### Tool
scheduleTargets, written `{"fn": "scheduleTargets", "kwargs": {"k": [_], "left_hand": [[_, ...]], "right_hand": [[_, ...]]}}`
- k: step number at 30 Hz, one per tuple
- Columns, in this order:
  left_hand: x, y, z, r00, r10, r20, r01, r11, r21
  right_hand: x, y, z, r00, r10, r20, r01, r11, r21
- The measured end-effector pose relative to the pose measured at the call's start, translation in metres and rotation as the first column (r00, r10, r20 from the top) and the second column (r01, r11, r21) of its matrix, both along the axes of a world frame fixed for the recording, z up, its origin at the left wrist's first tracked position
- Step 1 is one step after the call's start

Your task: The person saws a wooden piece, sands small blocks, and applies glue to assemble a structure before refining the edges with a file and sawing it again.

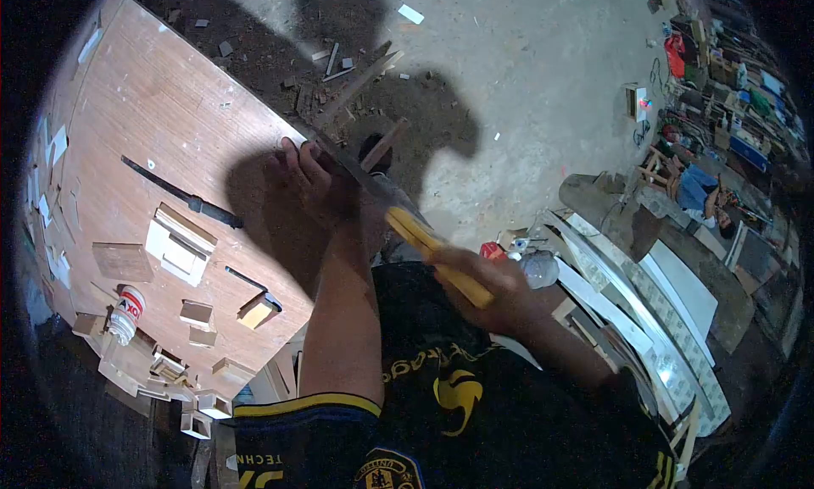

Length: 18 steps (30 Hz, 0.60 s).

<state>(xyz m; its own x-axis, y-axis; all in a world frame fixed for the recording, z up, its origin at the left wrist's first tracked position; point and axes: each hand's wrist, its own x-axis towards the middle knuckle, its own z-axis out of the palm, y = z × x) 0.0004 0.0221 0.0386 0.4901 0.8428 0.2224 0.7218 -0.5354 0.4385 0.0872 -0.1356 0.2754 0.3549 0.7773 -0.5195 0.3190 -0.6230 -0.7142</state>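
Observation:
My right hand (483, 290) is wrapped round the yellow handle of a saw (411, 226). Its dark blade runs up and left, past my left hand (322, 180), to the edge of the wood-topped table (182, 91). My left hand is at that edge beside the blade, fingers curled; what they grip is hidden in shadow. Just beyond the blade a wood strip (386, 146) sticks out over the floor. On the tabletop, left of my left arm, lie a long black tool (195, 203), a pale wooden box-like piece (181, 243) and a smaller dark-bladed tool (254, 287).
A white-and-red bottle (127, 313) stands among small wooden pieces (197, 313) at the table's near end. Wood scraps (335, 61) litter the floor past the edge. Long white panels (644, 319) lean at right, near a clear plastic jug (539, 270). Farther right, a person (708, 201) is amid clutter.

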Motion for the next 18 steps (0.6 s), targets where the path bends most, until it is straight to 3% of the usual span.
{"fn": "scheduleTargets", "kwargs": {"k": [1,2,8,11,14,16,18], "left_hand": [[-0.004,0.002,0.001,0.993,-0.053,-0.11,0.059,0.997,0.053],[-0.005,0.004,0.002,0.971,-0.104,-0.216,0.128,0.986,0.102],[-0.001,0.0,-0.004,1.0,0.008,-0.025,-0.009,1.0,-0.029],[0.002,0.004,0.01,0.992,-0.103,-0.072,0.111,0.988,0.107],[0.004,0.007,0.025,0.987,-0.14,-0.08,0.142,0.989,0.028],[0.002,0.009,0.016,0.989,-0.096,-0.113,0.103,0.993,0.057],[-0.001,0.007,0.014,0.988,-0.057,-0.142,0.07,0.994,0.081]], "right_hand": [[-0.003,0.006,-0.013,1.0,-0.014,-0.006,0.014,0.999,-0.048],[-0.001,0.015,-0.012,0.997,-0.076,0.006,0.076,0.996,0.055],[0.009,-0.01,0.013,1.0,-0.024,0.001,0.024,0.997,0.076],[0.008,0.003,-0.013,0.999,-0.036,-0.039,0.036,0.999,0.001],[0.007,0.002,0.015,0.999,-0.031,-0.044,0.032,0.999,0.018],[0.009,0.004,0.019,0.995,-0.028,-0.091,0.029,0.999,0.017],[0.007,0.003,0.004,0.986,-0.083,-0.145,0.065,0.99,-0.125]]}}
